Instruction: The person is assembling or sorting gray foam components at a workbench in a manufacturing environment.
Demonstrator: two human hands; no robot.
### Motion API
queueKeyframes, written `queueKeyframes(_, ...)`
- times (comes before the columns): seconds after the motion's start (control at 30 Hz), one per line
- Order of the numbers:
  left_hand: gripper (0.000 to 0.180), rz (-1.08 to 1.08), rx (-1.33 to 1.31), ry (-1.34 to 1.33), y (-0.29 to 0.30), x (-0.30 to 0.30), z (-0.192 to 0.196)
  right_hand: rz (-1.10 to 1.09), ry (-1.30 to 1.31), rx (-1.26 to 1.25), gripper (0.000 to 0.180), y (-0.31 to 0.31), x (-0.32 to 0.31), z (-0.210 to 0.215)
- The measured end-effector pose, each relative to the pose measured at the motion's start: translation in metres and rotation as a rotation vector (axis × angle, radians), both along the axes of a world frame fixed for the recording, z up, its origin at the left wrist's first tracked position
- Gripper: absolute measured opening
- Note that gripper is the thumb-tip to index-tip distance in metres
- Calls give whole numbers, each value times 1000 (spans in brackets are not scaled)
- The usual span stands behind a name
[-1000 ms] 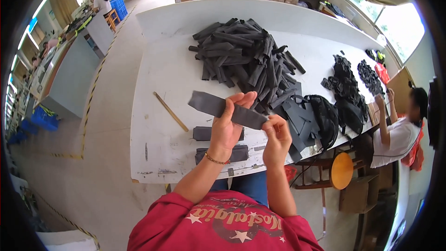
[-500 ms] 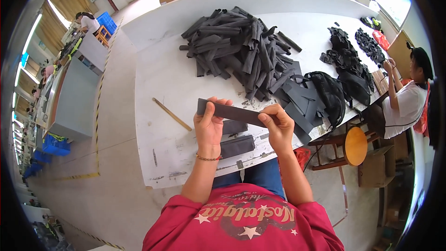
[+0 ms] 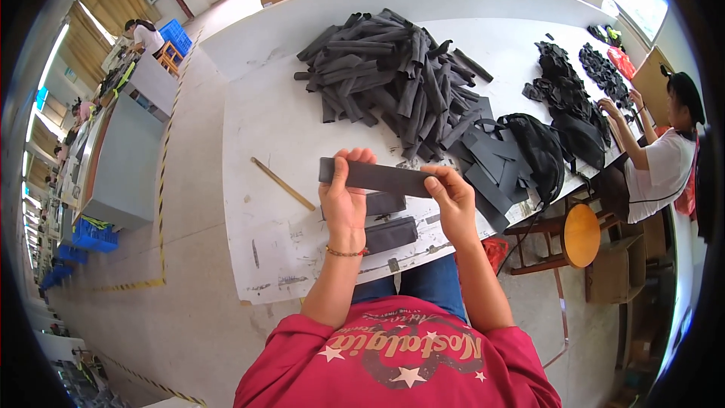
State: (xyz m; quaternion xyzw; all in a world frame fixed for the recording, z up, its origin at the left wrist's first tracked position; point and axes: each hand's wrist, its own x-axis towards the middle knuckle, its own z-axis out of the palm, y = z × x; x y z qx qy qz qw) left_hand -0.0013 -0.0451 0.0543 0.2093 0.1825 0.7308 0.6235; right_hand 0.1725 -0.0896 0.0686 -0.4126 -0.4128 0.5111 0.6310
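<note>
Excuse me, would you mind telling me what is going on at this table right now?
A person in a red shirt holds a flat dark grey strip level between the left hand and right hand, above the white table. Two similar strips lie beneath, and a big pile of dark strips sits farther back.

Dark grey strip [image 3: 376, 177] up over the white table [image 3: 302, 125], and behind it a whole heap of strips [image 3: 393, 79] in that same charcoal grey. Right of the heap, black bags [image 3: 544, 147]. Left of the strip, a tan wooden stick [image 3: 283, 183]. Red shirt [image 3: 400, 363] with a dark print and pale stars, blue jeans [image 3: 423, 287]. Orange round stool [image 3: 581, 236] right of the table, blue crates [image 3: 175, 36] far left.
</note>
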Motion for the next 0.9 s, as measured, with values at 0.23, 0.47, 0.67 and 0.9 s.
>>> queueKeyframes(0.23, 36, 57, -149, -103, -4, 17, 12, -38, -39, -69, 15, 4, -1, -14)
queueKeyframes(0.47, 38, -103, 3, -189, -9, 40, -8, -22, -24, -79, 9, 5, -14, -21)
queueKeyframes(0.67, 37, -93, -39, -220, -11, 40, -7, -8, -37, -89, 9, 3, -15, -18)
queueKeyframes(0.9, 34, -129, -39, -229, -6, 28, -7, 64, -10, -67, 12, 4, -8, -16)
